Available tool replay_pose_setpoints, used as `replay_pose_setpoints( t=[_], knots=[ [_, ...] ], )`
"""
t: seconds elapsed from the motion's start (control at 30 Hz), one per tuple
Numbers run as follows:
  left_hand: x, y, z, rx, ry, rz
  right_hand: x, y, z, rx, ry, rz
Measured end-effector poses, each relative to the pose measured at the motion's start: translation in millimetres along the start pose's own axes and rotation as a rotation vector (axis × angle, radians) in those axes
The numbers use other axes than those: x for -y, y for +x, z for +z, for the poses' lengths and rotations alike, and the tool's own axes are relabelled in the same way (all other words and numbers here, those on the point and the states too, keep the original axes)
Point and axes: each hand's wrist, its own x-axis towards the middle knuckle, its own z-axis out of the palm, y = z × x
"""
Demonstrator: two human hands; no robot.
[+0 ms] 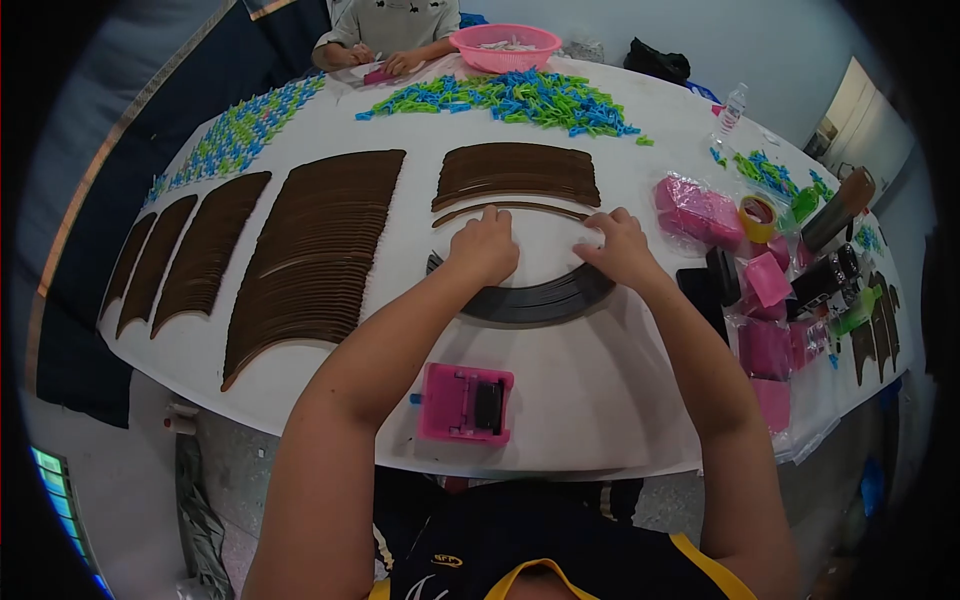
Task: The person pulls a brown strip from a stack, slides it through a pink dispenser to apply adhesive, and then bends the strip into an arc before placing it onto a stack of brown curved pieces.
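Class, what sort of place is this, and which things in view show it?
Probably a hand-assembly workshop: curved brown strips lie in stacked rows, blue and green pieces are heaped in bulk, and another person is across the table.

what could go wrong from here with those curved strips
The single brown strip lies close to the brown stack, so a nudge from the left hand or right hand might push it in and disturb the row. The dark grey strips curve just below both hands, so a wrist could drag them out of line.
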Motion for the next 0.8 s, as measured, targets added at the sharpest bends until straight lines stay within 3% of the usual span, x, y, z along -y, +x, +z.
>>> replay_pose_setpoints(
  t=[0.13,0.8],
  knots=[
    [-2,3,1,0.002,0.041,-0.021,18,-7,-5,0.183,-0.159,0.089],
    [1,23,2,0.003,0.051,-0.083,22,16,2,0.235,-0.127,0.188]
  ],
)
